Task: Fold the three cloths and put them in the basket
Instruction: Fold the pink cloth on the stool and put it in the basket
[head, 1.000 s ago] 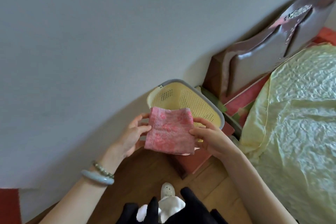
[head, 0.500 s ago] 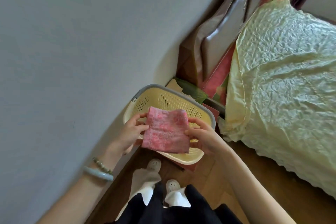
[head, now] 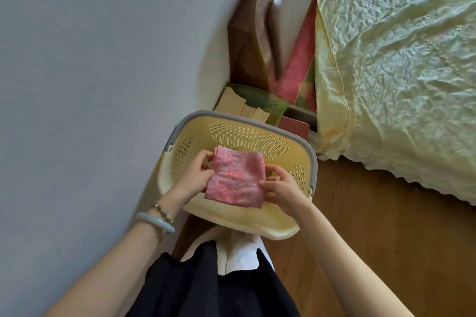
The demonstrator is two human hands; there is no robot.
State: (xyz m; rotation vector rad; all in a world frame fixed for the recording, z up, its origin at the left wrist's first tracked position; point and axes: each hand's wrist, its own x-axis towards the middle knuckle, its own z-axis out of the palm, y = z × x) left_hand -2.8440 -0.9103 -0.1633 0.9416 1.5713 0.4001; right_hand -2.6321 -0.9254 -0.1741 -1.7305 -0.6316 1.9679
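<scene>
A folded pink cloth with a lighter pattern hangs over the open mouth of a pale yellow perforated basket with a grey rim. My left hand pinches the cloth's left edge. My right hand pinches its right edge. The cloth is flat and roughly square. It hides most of the basket's bottom, so I cannot tell what lies inside. No other cloths are in view.
A grey wall runs along the left. A bed with a crinkled pale green cover fills the right. A brown headboard, boxes and a pink panel stand behind the basket. Wooden floor lies below.
My view has tilted down and closer to the basket. Both hands have carried the pink cloth from in front of the basket to over its open mouth.
</scene>
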